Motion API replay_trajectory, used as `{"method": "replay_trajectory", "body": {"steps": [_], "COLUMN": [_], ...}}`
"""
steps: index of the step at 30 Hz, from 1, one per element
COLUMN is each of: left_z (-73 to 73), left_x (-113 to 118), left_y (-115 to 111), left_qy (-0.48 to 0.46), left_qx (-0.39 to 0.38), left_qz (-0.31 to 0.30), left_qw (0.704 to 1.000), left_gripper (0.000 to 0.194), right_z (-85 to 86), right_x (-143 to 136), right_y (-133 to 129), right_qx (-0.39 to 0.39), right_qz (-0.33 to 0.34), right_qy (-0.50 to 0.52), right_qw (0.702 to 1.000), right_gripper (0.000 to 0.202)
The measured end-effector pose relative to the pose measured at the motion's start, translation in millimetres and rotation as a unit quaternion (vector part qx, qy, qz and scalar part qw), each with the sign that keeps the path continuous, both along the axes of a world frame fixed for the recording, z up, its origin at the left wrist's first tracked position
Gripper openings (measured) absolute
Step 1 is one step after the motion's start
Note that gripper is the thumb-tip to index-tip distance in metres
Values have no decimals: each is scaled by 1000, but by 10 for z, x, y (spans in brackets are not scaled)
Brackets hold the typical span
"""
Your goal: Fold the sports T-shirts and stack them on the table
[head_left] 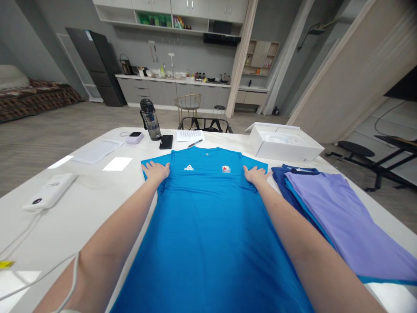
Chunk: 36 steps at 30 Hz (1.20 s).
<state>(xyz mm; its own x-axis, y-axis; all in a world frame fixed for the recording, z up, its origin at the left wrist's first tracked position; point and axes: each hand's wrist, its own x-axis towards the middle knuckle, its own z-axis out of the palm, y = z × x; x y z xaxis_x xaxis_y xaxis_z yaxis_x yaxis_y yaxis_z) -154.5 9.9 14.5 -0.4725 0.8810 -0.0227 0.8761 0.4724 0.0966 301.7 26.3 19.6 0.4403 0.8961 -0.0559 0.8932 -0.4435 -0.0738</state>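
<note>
A blue T-shirt (205, 217) lies spread front side up on the white table, its collar toward the far edge. White lettering and a small round emblem mark its chest. On its left sleeve area rests my left hand (157, 171), palm down with the fingers spread. My right hand (256, 174) lies flat on the opposite sleeve, fingers also apart. Both forearms reach forward along the shirt's sides. The hem runs out of view at the bottom. To the right of my right arm is a pile of folded clothes, with a purple garment (342, 217) on top of blue ones.
Beyond the shirt are a pen (195, 143), a phone (166, 141), a printed sheet (190, 135) and a dark water bottle (150, 119). An open white box (286, 145) stands at the back right. A white power bank (50, 191) with cables lies left; a cable crosses my left forearm.
</note>
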Motion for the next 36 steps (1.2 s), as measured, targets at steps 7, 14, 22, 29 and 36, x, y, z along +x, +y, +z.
{"method": "replay_trajectory", "body": {"steps": [7,14,22,29,36], "left_z": [11,-55,-71,-46,-22], "left_x": [-402,-856,-991,-1132,-1226], "left_y": [356,579,577,549,621], "left_qy": [-20,59,64,108,98], "left_qx": [74,64,34,3,-5], "left_qz": [-148,-58,-152,-188,-191], "left_qw": [986,995,986,976,977], "left_gripper": [55,47,52,49,49], "right_z": [76,12,-84,-98,-81], "right_x": [79,435,522,590,598], "right_y": [394,623,795,756,770], "right_qx": [38,84,64,78,85], "right_qz": [161,101,73,49,53], "right_qy": [73,-33,-25,-31,-39], "right_qw": [983,991,995,995,994], "right_gripper": [62,41,40,44,40]}}
